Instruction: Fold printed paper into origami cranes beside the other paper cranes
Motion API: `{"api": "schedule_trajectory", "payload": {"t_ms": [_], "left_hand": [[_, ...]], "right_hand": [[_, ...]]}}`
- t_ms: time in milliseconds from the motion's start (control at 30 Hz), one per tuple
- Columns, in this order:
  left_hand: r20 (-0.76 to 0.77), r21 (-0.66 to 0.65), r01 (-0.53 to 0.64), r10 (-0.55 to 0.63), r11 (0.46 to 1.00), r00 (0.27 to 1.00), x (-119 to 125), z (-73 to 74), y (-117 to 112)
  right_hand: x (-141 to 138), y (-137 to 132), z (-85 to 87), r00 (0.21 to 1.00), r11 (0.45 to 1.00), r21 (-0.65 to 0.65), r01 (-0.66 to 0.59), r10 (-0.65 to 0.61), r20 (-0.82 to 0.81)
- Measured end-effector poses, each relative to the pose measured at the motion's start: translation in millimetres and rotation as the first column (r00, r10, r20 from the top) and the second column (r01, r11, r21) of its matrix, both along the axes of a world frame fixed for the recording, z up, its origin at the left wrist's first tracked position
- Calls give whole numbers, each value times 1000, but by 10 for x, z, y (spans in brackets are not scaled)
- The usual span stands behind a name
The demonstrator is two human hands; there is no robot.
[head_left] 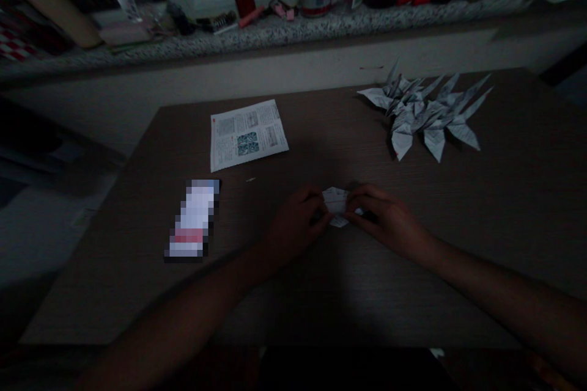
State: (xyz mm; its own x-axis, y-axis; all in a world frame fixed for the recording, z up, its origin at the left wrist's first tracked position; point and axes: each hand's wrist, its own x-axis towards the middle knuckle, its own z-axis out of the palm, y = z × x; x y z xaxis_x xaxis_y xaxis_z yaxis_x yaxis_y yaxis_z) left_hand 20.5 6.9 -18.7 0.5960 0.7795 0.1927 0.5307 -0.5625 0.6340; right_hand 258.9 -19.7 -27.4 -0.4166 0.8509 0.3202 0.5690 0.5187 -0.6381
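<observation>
A small folded piece of printed paper (336,204) lies on the dark wooden table (413,293), pinched from both sides. My left hand (296,223) grips its left edge with curled fingers. My right hand (387,217) presses and pinches its right edge. Part of the paper is hidden under my fingers.
A pile of several folded paper cranes (426,113) sits at the far right of the table. A printed square sheet (247,134) lies at the far left, and a pixelated phone-like object (193,218) lies nearer. A stone windowsill (293,30) behind holds cans, bottles and clutter.
</observation>
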Motion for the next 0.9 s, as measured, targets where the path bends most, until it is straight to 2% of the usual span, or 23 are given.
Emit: {"api": "schedule_trajectory", "payload": {"t_ms": [167,500,900], "left_hand": [[1,3,3,-3,1000,1000,-4,12,12],[44,-11,34,-33,999,998,-27,9,32],[-6,26,-39,39,999,999,86,7,25]], "right_hand": [[-11,9,9,999,1000,23,15,-16,40],[10,7,-15,1000,1000,-10,27,-27,6],[-29,17,30,997,998,42,39,-42,59]]}}
